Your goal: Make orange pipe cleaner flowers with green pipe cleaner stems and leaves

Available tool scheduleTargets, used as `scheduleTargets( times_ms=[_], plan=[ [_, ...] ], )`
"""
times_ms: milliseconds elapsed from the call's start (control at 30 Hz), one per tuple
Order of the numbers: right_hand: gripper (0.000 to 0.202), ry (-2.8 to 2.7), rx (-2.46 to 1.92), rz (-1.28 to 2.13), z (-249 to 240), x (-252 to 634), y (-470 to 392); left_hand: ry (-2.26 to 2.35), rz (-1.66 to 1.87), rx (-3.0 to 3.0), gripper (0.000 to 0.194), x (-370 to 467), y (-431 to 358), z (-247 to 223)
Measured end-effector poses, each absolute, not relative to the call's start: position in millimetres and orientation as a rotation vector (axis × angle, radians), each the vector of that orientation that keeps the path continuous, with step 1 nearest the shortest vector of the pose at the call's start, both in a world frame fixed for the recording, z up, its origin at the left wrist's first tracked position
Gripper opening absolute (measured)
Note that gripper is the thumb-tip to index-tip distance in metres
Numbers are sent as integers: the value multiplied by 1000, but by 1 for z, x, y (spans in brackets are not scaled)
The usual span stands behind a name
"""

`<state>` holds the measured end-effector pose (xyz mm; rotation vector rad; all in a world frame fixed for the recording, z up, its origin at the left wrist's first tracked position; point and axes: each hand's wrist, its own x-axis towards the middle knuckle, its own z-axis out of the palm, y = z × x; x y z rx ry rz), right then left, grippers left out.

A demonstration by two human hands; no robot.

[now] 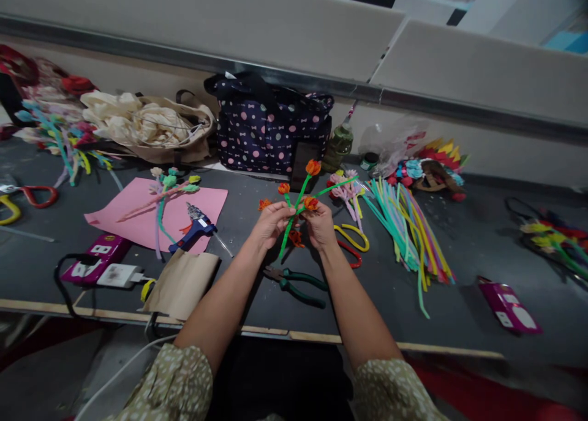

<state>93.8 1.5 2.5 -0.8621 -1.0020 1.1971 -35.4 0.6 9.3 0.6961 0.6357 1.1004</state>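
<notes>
Both my hands meet over the table around a pipe-cleaner flower point(313, 167) with orange blooms and green stems. My left hand point(272, 225) pinches the crossing green stems from the left. On the other side, my right hand point(320, 223) has its fingers closed on the stems just below an orange bloom point(310, 203). More orange blooms stick out left of and below the fingers. Under my hands lie green-handled pliers point(298, 283). Scissors with red and yellow handles point(356, 240) rest beside my right wrist.
A blue glue gun point(195, 230) lies on pink paper point(133, 209) at left, near a purple power strip point(98, 260). Bundled colored pipe cleaners point(413, 228) spread at right. A polka-dot bag point(271, 130), a phone point(304, 163) and a green bottle point(339, 146) stand behind.
</notes>
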Motion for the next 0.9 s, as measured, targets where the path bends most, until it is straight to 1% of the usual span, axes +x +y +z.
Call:
scheduleTargets(
  times_ms=[200,400,567,733,900],
  plan=[
    [20,-1040,-854,1143,-3,95,4,718,1210,754,23,-33,2,4],
    [20,-1053,-868,1094,-1,94,3,789,1263,897,22,-31,-3,12],
    [21,-1015,-876,1088,0,95,3,736,1221,864,18,-30,-5,15],
    [17,-1034,-887,1058,-2,97,4,722,1172,834,14,-31,-5,15],
    [15,-1043,-881,1053,0,97,3,733,1145,854,16,-31,-5,16]
  ],
)
